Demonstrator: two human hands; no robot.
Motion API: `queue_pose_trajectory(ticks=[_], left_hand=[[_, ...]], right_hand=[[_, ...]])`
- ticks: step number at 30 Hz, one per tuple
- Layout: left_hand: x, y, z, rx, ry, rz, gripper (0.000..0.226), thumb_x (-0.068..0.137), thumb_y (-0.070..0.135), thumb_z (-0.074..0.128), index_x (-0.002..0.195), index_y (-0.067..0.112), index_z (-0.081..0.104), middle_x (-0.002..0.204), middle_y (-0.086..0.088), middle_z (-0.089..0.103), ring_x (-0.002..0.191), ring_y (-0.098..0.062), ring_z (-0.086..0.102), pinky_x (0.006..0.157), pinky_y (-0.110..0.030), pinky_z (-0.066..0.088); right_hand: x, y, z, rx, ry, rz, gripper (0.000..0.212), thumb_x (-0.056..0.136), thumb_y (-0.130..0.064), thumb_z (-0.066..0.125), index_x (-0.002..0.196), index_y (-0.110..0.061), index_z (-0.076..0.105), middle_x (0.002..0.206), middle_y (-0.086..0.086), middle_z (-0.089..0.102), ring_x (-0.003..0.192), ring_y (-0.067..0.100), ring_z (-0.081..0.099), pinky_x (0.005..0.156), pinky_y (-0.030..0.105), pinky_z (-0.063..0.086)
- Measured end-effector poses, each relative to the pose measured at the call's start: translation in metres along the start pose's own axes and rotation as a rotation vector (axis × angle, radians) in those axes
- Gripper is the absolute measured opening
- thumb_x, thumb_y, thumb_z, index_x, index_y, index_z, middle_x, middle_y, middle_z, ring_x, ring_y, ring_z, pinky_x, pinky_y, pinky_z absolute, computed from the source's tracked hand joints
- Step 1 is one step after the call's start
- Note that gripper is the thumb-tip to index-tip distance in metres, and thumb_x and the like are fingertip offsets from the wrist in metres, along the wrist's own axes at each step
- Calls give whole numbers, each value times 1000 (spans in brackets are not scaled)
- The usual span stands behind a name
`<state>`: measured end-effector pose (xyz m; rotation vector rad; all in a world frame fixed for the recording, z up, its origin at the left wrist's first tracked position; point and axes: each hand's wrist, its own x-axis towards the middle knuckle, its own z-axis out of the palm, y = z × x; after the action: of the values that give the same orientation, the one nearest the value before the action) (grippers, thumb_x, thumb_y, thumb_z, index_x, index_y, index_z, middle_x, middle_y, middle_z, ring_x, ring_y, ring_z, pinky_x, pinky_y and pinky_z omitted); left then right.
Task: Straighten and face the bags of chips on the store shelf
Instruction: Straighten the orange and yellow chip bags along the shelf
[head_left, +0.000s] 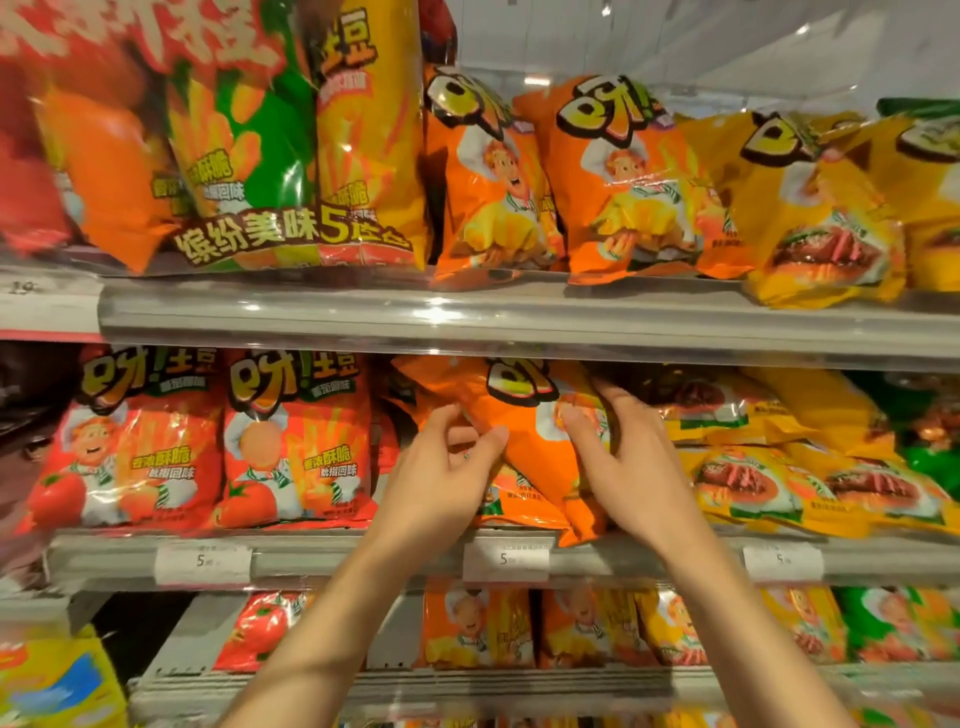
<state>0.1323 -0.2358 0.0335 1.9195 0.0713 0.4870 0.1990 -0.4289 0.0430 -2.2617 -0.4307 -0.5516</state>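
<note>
On the middle shelf (363, 558), between both hands: an orange bag (524, 447), tilted, top left corner up under the shelf above, bottom right corner hanging over the shelf lip. Left hand (441, 467) at the bag's left side, fingers curled, fingertips pinching the crinkled film. Right hand (623, 457) clamped on the bag's right side, thumb across the front by the chef picture, fingers wrapped behind the edge. Hands apart, bag between them, bare forearms reaching up from the lower frame.

Just behind and below it, a second orange bag (511, 499), mostly hidden. To the left, two red bags (208, 441) upright and facing front, tomato art low on each. To the right, yellow bags (789, 467) lying heaped and slanted, steak pictures showing; a green bag (930, 447) at the far right edge.

Along the shelf lip, three white price tags (506, 561), each marked 5.

On the top shelf (467, 317), two orange bags (561, 176) standing side by side, yellow bags (821, 208) leaning at right, a large multipack (291, 145) in green, orange and yellow at left, blurred.

On the lower shelf (363, 680), a row of smaller bags (571, 626) in red, orange, yellow and green, upright.
</note>
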Motion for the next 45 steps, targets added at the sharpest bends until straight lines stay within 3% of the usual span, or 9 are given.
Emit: queue_pose_trajectory(ticks=[2,6,11,16,19,26,30,37,45], left_hand=[[0,3,5,-36,-26,-27,88,82,71,60,154,38,23,111,20,70,87,7,69,88,-32,57],[1,2,12,-161,-30,-42,84,87,59,67,153,47,16,96,24,71,80,-2,73,80,-40,62],[8,3,10,-214,-98,-101,84,95,45,64,159,35,10,80,9,70,82,-26,72,74,-44,60],[19,0,14,-167,-144,-113,68,98,42,61,154,21,30,84,-9,68,70,-22,67,71,-48,57],[20,-1,15,-135,-117,-55,63,94,50,61,148,29,39,99,10,69,81,-11,68,79,-42,57],[22,-15,-10,256,223,161,20,93,42,64,108,28,62,80,10,62,71,-1,59,63,-23,42],[29,-26,-25,414,340,172,30,90,45,69,109,25,56,94,4,58,75,3,52,60,-15,35],[42,-34,-26,576,269,127,63,90,56,65,135,14,52,92,3,59,80,-14,57,60,-26,41],[40,-10,-12,629,242,277,43,86,56,67,97,14,68,84,7,68,91,-20,67,74,-32,50]], right_hand=[[-10,-1,2,29,49,-44,64,95,-67,46,144,-26,47,137,-10,51,132,8,41,102,26,32],[-18,-1,4,100,76,-71,61,91,-72,48,138,-34,49,125,-19,47,121,-2,41,97,25,38],[-16,2,2,90,-69,-3,91,77,-89,43,148,-37,24,151,-12,38,132,11,46,100,34,45],[-19,4,5,80,-6,65,94,75,-91,44,150,-39,21,156,-10,36,141,14,36,111,43,39],[-15,9,1,-42,148,87,87,81,-83,47,148,-29,31,147,-2,44,136,21,40,108,45,36],[-5,12,7,-374,330,221,84,91,-71,43,142,-5,42,140,22,44,128,39,38,104,55,31],[-9,9,6,-460,368,82,77,97,-65,37,138,-1,45,144,25,42,138,39,33,113,58,22],[-14,-10,13,-597,93,-273,59,99,-61,35,140,-22,51,141,8,50,139,29,36,120,54,17],[2,0,1,-737,101,-124,55,94,-55,49,127,-13,66,126,17,65,125,36,52,114,56,28]])
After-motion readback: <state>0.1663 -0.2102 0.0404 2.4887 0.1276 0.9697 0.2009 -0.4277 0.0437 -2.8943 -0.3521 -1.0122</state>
